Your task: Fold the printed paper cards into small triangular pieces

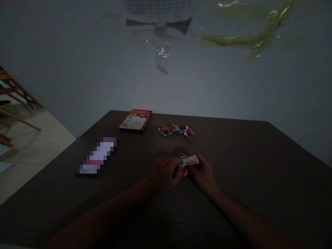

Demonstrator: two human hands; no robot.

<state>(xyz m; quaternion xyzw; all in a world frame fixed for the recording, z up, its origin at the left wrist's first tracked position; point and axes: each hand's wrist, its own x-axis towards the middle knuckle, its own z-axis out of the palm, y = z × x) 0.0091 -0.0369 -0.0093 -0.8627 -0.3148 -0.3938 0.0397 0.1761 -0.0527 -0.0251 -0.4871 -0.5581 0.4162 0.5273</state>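
Observation:
A folded piece of red-and-white printed paper (pixel 191 159) is between my two hands, just above the table, with purple and yellow bits showing at its left and lower edges. My left hand (pixel 166 171) grips its left end, fingers curled round it and partly in shadow. Pinched in my right hand (pixel 204 174) is the right end of the same paper. Beyond my hands lies a folded printed paper shape (pixel 190 131) with pointed red-and-white ends and a purple middle. A stack of red-and-white printed leaflets (pixel 136 120) rests farther back on the left.
A phone-like flat object (pixel 100 155), blurred by blocks, lies on the left of the dark table (pixel 246 166). The table's far edge meets a pale wall (pixel 220 86) bearing tape strips. Wooden furniture (pixel 19 117) stands on the floor at far left.

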